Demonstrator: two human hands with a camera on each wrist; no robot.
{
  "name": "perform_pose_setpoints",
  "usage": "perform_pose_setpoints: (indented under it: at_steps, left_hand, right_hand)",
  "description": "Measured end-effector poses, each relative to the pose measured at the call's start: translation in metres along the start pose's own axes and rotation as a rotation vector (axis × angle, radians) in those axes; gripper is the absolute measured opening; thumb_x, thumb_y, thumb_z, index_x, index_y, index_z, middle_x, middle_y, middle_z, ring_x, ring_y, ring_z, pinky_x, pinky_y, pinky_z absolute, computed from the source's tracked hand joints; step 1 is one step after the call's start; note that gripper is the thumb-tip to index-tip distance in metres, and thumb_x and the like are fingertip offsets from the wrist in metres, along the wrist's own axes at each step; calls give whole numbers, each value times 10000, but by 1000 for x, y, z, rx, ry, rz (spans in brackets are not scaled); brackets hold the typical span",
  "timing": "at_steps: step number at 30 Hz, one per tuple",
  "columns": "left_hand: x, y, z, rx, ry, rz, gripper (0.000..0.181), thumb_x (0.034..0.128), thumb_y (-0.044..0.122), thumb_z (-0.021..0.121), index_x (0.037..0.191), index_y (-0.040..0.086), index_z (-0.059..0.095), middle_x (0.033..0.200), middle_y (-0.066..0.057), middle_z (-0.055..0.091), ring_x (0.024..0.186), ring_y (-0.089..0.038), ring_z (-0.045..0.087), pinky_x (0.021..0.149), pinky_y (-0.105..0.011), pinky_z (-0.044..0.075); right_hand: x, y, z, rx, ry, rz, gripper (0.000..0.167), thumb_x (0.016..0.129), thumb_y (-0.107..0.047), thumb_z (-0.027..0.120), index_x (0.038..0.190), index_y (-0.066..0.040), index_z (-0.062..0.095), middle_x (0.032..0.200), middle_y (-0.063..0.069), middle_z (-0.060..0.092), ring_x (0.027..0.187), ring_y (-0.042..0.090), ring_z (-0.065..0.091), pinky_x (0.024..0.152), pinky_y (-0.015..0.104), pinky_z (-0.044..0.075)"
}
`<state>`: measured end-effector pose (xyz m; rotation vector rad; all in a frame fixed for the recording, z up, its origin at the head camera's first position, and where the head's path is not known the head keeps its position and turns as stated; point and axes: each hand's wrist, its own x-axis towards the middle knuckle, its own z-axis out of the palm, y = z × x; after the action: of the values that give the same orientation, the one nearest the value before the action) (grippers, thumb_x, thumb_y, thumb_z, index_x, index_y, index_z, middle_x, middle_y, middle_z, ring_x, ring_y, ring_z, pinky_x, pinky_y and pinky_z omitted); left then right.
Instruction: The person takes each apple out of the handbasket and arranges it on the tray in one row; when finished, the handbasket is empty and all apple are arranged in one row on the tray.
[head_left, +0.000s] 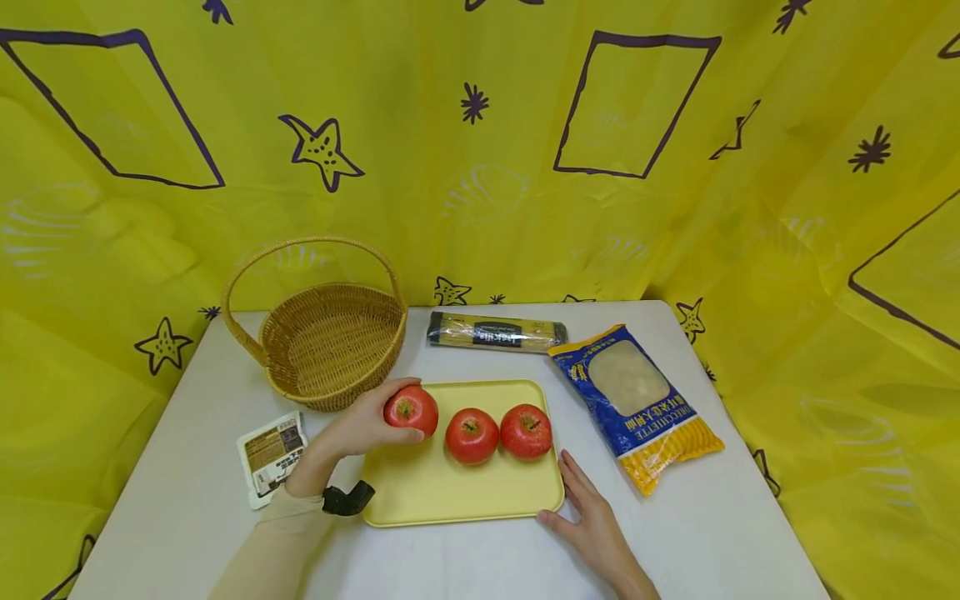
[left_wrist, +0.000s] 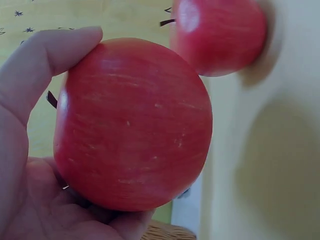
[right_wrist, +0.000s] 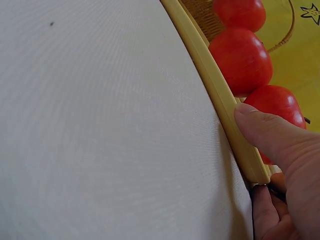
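My left hand (head_left: 372,418) grips a red apple (head_left: 411,412) between thumb and fingers, over the left part of a yellow tray (head_left: 450,500). In the left wrist view this apple (left_wrist: 132,125) fills the middle, its dark stem toward the palm. Two more red apples, a middle one (head_left: 472,436) and a right one (head_left: 526,432), sit side by side on the tray. At the tray's near right corner, my right hand (head_left: 592,527) holds the edge. The right wrist view shows its thumb (right_wrist: 265,127) on the rim and the fingers around the corner, partly hidden.
A wicker basket (head_left: 330,337) with a tall handle stands at the back left. Before it lies a white-and-brown packet (head_left: 272,457). A pack of spaghetti (head_left: 495,332) lies behind the tray, and a blue-and-yellow orecchiette bag (head_left: 633,400) to its right. Yellow curtain (head_left: 480,167) surrounds the table.
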<state>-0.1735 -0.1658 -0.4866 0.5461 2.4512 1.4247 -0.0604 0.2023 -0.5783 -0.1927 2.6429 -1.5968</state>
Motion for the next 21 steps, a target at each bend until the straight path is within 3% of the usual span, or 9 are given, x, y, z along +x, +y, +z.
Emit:
perform_pose_setpoints:
  at_steps: [7,21]
  left_hand:
    - [-3,-8,8,27,-12,-22,874,726,359,857,1431,32,456,1301,-98,530,1109,-225,542,918,-416,460]
    - [-10,-22,19,19,-69,-60,863,732,330,852,1416,-12,451,1240,-92,569,1072,-215,559,912,-417,457]
  right_hand:
    - [0,-1,0,6,2,3,872,745,-136,855,1446,71,380,1561,130,274,1381,274,308,994,260,371]
    - [0,-1,1,7,11,-19,869,740,-127,857,1440,78,386,1555,144,280,1377,282,312,987,238,369]
